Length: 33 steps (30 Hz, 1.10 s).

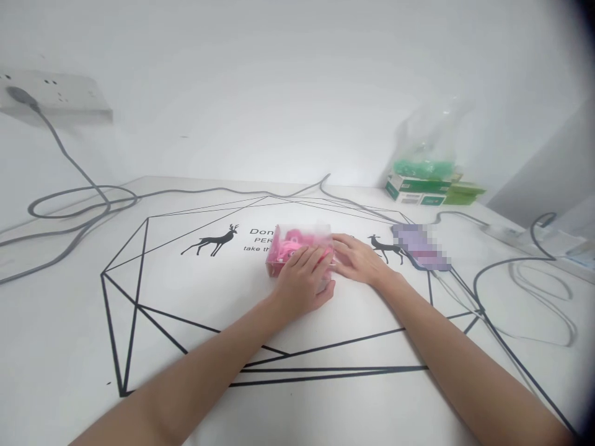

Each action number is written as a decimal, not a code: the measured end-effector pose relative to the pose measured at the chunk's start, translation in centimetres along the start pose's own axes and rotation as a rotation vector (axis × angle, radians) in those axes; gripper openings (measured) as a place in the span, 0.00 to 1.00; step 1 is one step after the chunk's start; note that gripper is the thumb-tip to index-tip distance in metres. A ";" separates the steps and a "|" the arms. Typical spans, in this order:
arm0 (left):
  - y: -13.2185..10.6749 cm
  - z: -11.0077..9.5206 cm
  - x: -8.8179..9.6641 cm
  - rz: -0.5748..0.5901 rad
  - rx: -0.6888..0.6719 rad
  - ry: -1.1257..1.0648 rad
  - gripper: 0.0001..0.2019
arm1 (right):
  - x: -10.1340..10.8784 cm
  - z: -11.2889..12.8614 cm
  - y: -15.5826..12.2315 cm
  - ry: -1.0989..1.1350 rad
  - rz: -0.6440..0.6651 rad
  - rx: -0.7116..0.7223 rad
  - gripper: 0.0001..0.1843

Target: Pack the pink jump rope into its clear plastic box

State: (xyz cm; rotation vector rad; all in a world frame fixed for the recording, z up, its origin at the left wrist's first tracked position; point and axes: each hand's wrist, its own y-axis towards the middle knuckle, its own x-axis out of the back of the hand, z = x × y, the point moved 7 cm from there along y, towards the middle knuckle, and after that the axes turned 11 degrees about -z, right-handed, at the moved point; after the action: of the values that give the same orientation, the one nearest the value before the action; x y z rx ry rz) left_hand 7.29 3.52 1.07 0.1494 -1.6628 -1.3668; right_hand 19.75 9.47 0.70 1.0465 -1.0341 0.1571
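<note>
A clear plastic box [275, 253] with pink things inside rests on the white table near its middle. What the pink things are, I cannot make out. My left hand [303, 280] grips the box from the front, its fingers laid over the top and its thumb low at the right. At the right end of the box, my right hand [357, 257] holds on with its fingertips, partly hidden behind the left fingers. Both hands cover much of the box's right half.
A phone [422, 246], its screen blurred out, lies to the right with a cable. Green and white boxes [416, 189] under a clear plastic bag [430, 139] stand at the back right. A grey cord [209, 190] runs along the back from a wall socket [56, 93].
</note>
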 end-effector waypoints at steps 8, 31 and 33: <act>0.1 -0.1 0.1 0.013 -0.011 -0.004 0.22 | -1.4 0.2 0.5 0.025 0.073 0.083 0.20; 0.3 -0.2 0.2 0.024 -0.025 0.007 0.22 | -3.2 -0.7 1.0 0.141 0.157 -0.095 0.23; 0.4 -0.2 0.2 0.022 -0.028 0.005 0.22 | -3.3 -0.7 1.1 0.134 0.156 -0.097 0.21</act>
State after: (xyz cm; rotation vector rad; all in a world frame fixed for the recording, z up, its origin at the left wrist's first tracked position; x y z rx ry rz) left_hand 7.51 3.39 1.47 0.1178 -1.6355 -1.3716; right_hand 17.80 11.75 -1.17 0.8556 -0.9918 0.2970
